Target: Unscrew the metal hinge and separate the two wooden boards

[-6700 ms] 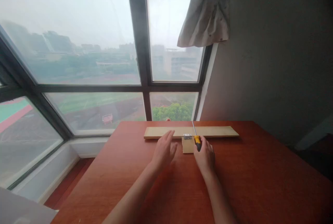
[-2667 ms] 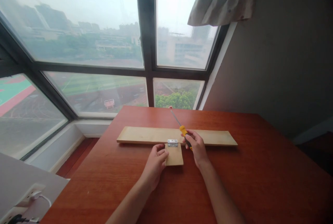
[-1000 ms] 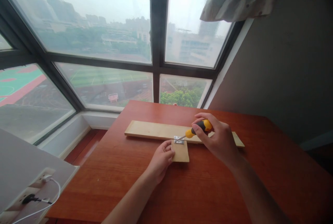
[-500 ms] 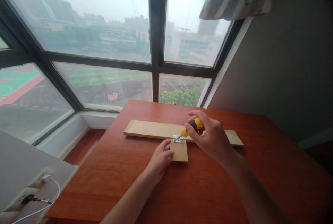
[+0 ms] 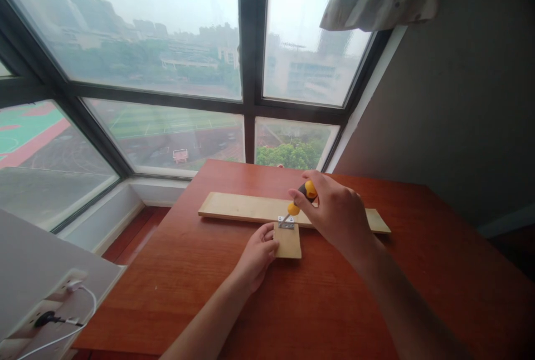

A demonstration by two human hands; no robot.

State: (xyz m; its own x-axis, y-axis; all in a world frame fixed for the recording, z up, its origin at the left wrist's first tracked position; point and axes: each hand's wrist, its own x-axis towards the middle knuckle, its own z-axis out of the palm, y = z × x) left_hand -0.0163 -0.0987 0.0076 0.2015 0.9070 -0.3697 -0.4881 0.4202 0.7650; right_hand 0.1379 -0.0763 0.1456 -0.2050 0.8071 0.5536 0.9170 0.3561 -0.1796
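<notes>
Gripping the screwdriver (image 5: 294, 209) by its handle, we have the fingers of our right hand (image 5: 339, 210) curled around it from the right, the thumb along the near side. From those fingers its long axis slants down to the left and toward us, so the tip sits below and left of our grip. It seems to meet the left part of the metal hinge (image 5: 290, 226), on the nearer leaf; whether it is seated in a screw head is too small for us to tell.

The hinge is what the relation turns on. It lies down and to the left of our right fingers, and just ahead and to the right of the fingers of our left hand (image 5: 254, 255), which is the nearer hand. Its long axis runs from side to side, bridging two pieces of wood.

Our left fingers pinch the left edge of the small board (image 5: 289, 246), which extends to their right. Beyond these fingers the long board (image 5: 240, 205) stretches crosswise on the counter (image 5: 196, 304), passing behind and beneath our right hand, with its far right end showing past the wrist.
</notes>
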